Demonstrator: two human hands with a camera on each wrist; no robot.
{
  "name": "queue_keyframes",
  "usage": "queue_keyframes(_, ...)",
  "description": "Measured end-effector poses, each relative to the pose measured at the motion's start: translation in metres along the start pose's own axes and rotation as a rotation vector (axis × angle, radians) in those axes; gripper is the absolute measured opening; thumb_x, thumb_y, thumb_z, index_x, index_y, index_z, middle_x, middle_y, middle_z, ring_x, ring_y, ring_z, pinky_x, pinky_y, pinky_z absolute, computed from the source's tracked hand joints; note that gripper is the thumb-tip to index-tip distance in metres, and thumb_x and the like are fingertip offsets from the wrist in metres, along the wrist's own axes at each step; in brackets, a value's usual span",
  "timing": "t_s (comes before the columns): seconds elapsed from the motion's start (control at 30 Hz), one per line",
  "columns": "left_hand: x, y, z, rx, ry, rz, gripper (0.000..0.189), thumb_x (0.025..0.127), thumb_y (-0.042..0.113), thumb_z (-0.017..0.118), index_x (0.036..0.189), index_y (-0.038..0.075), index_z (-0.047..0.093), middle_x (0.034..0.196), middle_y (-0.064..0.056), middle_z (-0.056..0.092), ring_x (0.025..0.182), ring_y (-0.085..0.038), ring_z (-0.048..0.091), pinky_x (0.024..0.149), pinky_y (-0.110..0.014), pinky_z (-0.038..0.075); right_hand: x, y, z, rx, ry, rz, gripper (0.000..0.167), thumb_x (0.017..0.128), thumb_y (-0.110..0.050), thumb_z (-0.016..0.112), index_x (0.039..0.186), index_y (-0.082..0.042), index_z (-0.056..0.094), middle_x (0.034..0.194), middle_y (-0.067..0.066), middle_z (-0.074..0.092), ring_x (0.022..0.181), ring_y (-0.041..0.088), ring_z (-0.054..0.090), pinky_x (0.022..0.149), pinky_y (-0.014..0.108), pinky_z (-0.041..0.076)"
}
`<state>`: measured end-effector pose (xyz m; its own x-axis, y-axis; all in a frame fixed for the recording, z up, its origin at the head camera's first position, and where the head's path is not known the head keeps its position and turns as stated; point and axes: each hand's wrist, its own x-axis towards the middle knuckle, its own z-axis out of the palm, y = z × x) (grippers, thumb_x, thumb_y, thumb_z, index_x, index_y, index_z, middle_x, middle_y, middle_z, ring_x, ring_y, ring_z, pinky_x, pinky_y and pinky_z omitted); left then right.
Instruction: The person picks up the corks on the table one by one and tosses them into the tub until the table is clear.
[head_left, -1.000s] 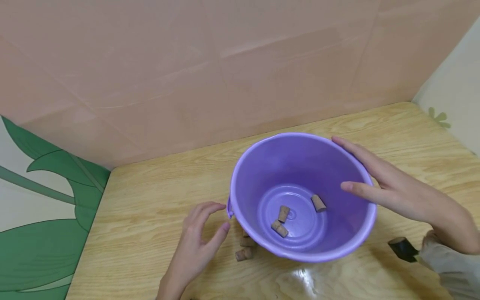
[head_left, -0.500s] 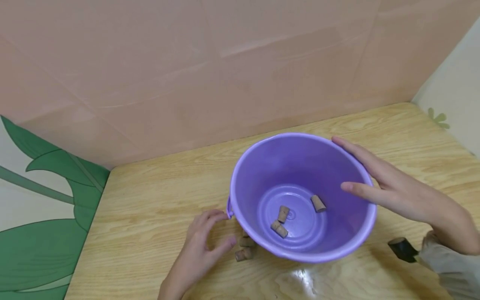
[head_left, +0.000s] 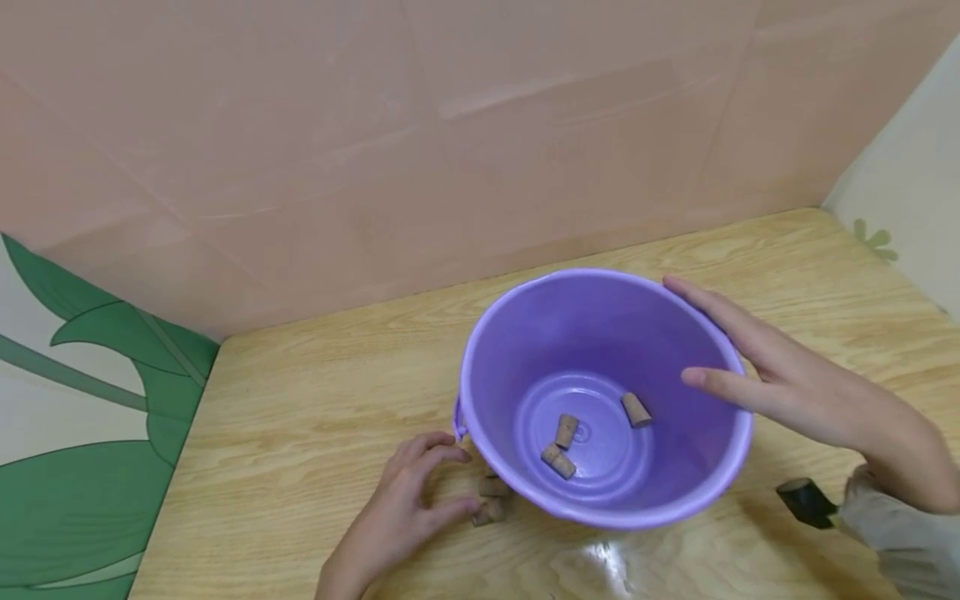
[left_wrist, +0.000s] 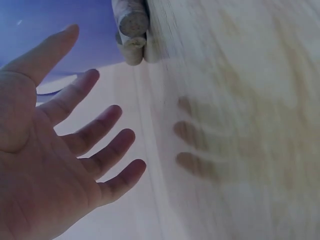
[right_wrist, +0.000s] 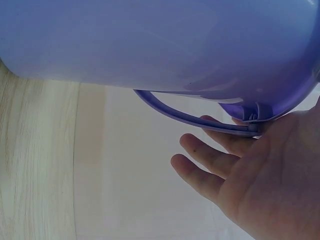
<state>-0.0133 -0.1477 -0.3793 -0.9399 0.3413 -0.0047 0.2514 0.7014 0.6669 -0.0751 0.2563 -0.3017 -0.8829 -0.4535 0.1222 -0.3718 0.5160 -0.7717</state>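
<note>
A purple bucket (head_left: 675, 333) stands on the wooden table, with three corks (head_left: 637, 410) on its inner bottom. My right hand (head_left: 787, 392) holds the bucket's right rim, thumb over the inside and fingers along the outside. In the right wrist view those fingers (right_wrist: 207, 162) are spread and fairly straight, behind the bucket's handle (right_wrist: 180, 115). More corks (head_left: 489, 510) lie by the bucket's lower left side, partly hidden under its rim. Beside them is my left hand (head_left: 401, 504), thumb and fingers apart. The left wrist view shows its palm with nothing in it, the corks (left_wrist: 133, 22) beyond the thumb.
Behind the table (head_left: 315, 400) rises a pinkish covered wall (head_left: 450, 150). Green leaf pictures (head_left: 75, 500) cover the left wall, and a pale wall (head_left: 915, 183) stands at the right. A dark cylindrical object (head_left: 806, 502) sits by the right sleeve (head_left: 900, 529).
My left hand has moved slightly right and down, from the bucket's handle joint toward the corks, its thumb now overlapping the nearest one. The right hand and bucket stay put.
</note>
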Motion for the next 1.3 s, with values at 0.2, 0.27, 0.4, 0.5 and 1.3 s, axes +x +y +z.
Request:
queue_keyframes(0.2,-0.0003,-0.0010,0.0014,0.028,-0.075,-0.006,0.043,0.079,0.048,0.079,0.114,0.025,0.068,0.136,0.004,0.055,0.131,-0.025,0.046,0.106,-0.059,0.040,-0.0001,0.0007,0.0000,-0.001,0.000,0.003,0.084,0.093,-0.010,0.063,0.159,-0.031,0.016,0.157,-0.009,0.032,0.135,-0.001,0.035,0.097,0.001,0.029)
queue_keyframes(0.27,-0.0001,-0.0012,0.0019,0.053,-0.092,0.002,0.039,0.080,0.047,0.078,0.111,0.025,0.068,0.137,-0.001,0.056,0.132,-0.028,0.046,0.106,-0.060,0.039,0.0000,0.0009,-0.0001,-0.001,0.000,0.005,0.084,0.093,-0.010,0.064,0.159,-0.031,0.016,0.157,-0.009,0.032,0.135,-0.001,0.034,0.097,0.001,0.029)
queue_keyframes(0.4,0.0000,-0.0014,0.0029,0.089,-0.099,0.026,0.035,0.081,0.044,0.079,0.108,0.025,0.068,0.138,-0.007,0.056,0.132,-0.032,0.047,0.105,-0.062,0.039,0.0001,0.0007,-0.0002,0.000,-0.001,0.003,0.084,0.093,-0.010,0.064,0.159,-0.031,0.016,0.158,-0.010,0.031,0.136,-0.001,0.034,0.098,0.001,0.029)
queue_keyframes(0.5,0.0000,-0.0012,0.0036,0.100,-0.099,0.035,0.031,0.081,0.044,0.078,0.105,0.025,0.068,0.137,-0.009,0.056,0.132,-0.031,0.047,0.105,-0.062,0.039,0.0001,0.0004,-0.0002,0.002,-0.001,0.000,0.084,0.093,-0.009,0.063,0.159,-0.031,0.016,0.158,-0.010,0.032,0.135,-0.001,0.035,0.098,0.001,0.029)
queue_keyframes(1.3,-0.0013,-0.0033,0.0026,0.193,-0.104,0.114,0.015,0.079,0.031,0.081,0.087,0.033,0.068,0.140,-0.010,0.055,0.133,-0.029,0.047,0.107,-0.059,0.039,-0.0001,0.0033,0.0001,0.000,0.000,0.015,0.084,0.093,-0.011,0.063,0.159,-0.033,0.016,0.157,-0.008,0.033,0.133,-0.001,0.037,0.096,0.001,0.031)
